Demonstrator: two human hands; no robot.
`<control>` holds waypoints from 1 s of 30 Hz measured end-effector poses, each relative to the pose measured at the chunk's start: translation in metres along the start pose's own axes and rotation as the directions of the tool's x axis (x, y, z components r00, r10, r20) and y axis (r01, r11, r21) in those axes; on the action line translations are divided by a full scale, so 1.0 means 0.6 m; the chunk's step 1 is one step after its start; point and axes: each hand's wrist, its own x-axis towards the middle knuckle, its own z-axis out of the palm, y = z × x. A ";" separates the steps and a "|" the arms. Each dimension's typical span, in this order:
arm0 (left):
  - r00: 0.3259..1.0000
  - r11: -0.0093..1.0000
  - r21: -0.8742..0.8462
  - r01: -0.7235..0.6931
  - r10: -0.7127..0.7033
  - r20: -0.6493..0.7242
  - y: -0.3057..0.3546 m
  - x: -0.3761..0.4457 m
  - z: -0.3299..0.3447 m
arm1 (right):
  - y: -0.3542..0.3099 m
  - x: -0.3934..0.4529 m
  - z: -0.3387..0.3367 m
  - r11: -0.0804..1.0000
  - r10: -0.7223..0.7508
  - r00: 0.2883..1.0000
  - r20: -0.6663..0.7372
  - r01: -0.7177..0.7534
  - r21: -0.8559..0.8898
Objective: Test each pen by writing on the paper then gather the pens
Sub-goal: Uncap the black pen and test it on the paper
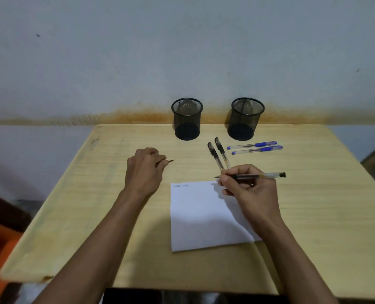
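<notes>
Right then, the thing that mattered was how the held pen (251,176) stood to the paper (200,218). The right hand (248,189) was closed around this pen in a writing grip, in the centre right of the frame. The long axis of the pen ran almost level across the picture: the tip pointed to the left, just above the upper right corner of the paper, and the dark end stuck out to the right, past the hand. The tip seemed to be slightly off the sheet, though I could not tell if it touched. To write, I judged that the hand had to come a little down and left, so that the tip landed on the white surface.

Some small marks (180,185) were already at the upper left corner of the paper. The left hand (146,167) rested on the table (313,205) left of the paper, fingers curled shut on a small dark thing, maybe the cap (170,160); it was too small to be sure.

Two black pens (218,155) lay just above the right hand, side by side, slanting. Two blue pens (255,147) lay to their right, nearly level. Two mesh cups (187,119) stood behind, at the upper centre, and they looked empty. The right hand was nearer to all the pens
</notes>
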 end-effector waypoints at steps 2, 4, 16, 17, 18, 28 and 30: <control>1.000 1.000 -0.016 0.010 -0.010 0.023 -0.003 -0.003 0.003 | 0.005 -0.004 0.005 1.000 -0.018 1.000 -0.006 0.018 -0.011; 0.998 0.998 -0.058 0.029 -0.026 0.054 -0.003 -0.007 0.001 | 0.009 -0.008 0.012 1.000 -0.018 1.000 -0.016 0.018 -0.003; 0.939 0.928 -0.252 -0.276 0.316 0.134 -0.013 -0.098 -0.012 | 0.027 0.021 0.057 0.959 -0.095 0.992 0.083 0.113 -0.259; 0.934 0.935 -0.215 -0.282 0.319 0.161 -0.016 -0.097 -0.008 | 0.027 0.024 0.063 0.950 -0.094 0.991 0.096 0.118 -0.289; 0.932 0.938 -0.193 -0.287 0.320 0.173 -0.018 -0.096 -0.006 | 0.028 0.027 0.068 0.942 -0.094 0.989 0.110 0.125 -0.313; 0.916 0.905 -0.160 -0.393 0.400 0.012 -0.022 -0.097 0.007 | 0.066 0.061 0.087 0.988 -0.017 0.987 0.163 0.041 -0.148; 0.922 0.916 -0.146 -0.373 0.384 0.052 -0.020 -0.095 0.005 | 0.072 0.067 0.085 0.993 -0.024 0.984 0.177 0.044 -0.111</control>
